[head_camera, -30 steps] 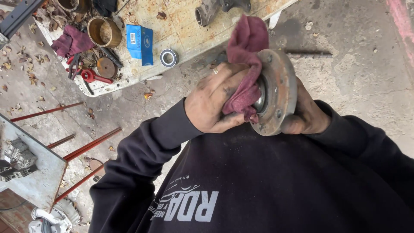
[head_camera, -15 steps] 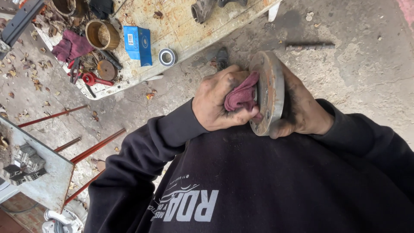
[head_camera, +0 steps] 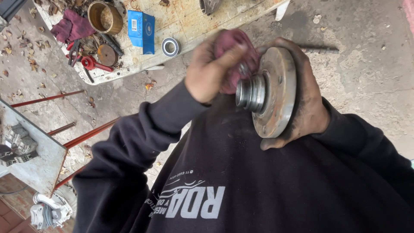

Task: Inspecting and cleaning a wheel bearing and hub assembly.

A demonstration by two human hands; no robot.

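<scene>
Left hand (head_camera: 211,71) grip closed around a maroon rag (head_camera: 235,51), pressing it against the shiny hub shaft (head_camera: 250,91). Right hand (head_camera: 308,97) grip clasped behind the rusty wheel hub flange (head_camera: 278,92), frame centre. Upper left: counter (head_camera: 189,21) with blue box (head_camera: 141,26), bearing (head_camera: 170,46), brass ring (head_camera: 105,17).

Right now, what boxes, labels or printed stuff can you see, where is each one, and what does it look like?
Box: flat on the pale board at top left, between a brass ring and a bearing; rectangular, blue, with a small white label and a round emblem.
Sweatshirt print: on the person's black chest, bottom centre; white block letters and thin lines, seen upside down.
No signs or screens.
</scene>
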